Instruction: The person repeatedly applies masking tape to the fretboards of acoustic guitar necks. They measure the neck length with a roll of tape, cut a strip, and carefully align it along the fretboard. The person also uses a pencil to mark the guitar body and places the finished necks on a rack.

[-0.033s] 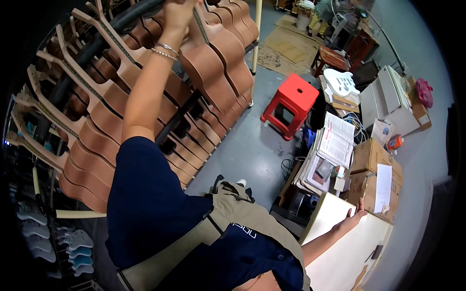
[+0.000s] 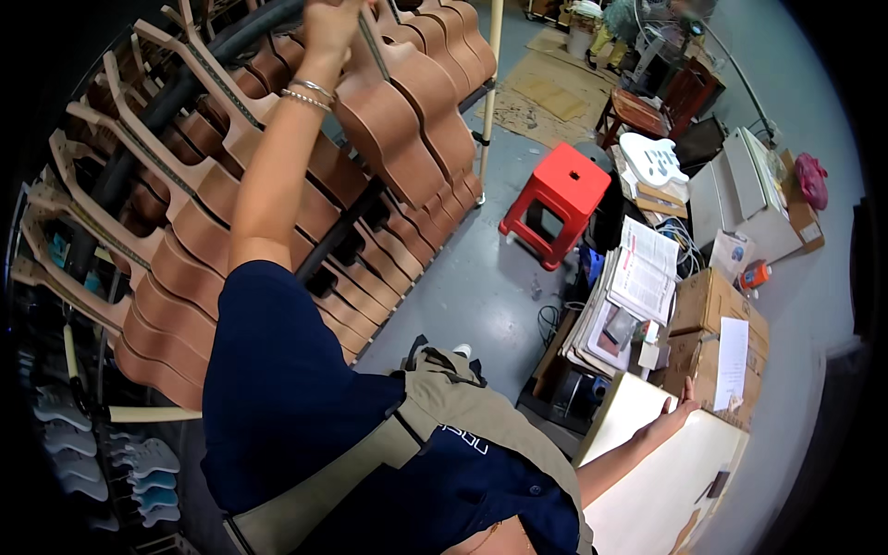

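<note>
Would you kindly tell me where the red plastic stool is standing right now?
In the head view the red plastic stool stands on the grey floor, right of centre, between the rack of unfinished wooden guitars and the cluttered stack of papers.

One red stool point(image 2: 564, 199), two stacked cardboard boxes point(image 2: 712, 310), one white guitar body point(image 2: 652, 159).
</note>
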`<state>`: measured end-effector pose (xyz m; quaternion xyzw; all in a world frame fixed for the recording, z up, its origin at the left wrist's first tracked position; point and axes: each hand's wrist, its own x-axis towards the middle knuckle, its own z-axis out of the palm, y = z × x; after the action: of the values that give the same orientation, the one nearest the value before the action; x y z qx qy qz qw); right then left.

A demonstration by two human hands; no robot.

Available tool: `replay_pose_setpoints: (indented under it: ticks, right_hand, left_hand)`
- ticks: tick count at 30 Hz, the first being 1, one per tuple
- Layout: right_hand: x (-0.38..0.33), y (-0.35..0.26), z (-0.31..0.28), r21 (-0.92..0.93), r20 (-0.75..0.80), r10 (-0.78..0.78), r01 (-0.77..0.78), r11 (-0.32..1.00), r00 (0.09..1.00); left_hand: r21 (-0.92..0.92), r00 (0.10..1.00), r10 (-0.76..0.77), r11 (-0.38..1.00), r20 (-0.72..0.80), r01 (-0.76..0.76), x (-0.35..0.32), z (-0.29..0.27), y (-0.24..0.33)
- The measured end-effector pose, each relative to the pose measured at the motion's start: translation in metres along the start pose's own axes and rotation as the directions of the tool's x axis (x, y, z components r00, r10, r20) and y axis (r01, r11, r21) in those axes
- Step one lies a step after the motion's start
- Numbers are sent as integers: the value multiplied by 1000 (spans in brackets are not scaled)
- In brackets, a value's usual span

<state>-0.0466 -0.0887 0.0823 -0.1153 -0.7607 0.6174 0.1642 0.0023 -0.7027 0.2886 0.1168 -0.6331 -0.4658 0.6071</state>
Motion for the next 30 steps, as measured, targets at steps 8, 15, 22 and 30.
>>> replay_pose_setpoints:
  ticks: [8,15,22,30]
  right_hand:
    - [29,24,55,-62,102,31,-25,998,994]
    - [33,39,89,-83,147,118,-106,991,982]
    - [24,50,95,-67,149,114,-105,992,982]
    - [-7,58,71,-251,22,208,-196,948,978]
  left_hand:
    - [337,986,-167,927,-18,163,118,-115,-88]
    - [878,974,-132,422,-185,225,135,-157,-119]
    - [965,965,-31,20,-260,261,111,-131,-96]
    - [886,983,159,436,94,-155,131,-24,-161]
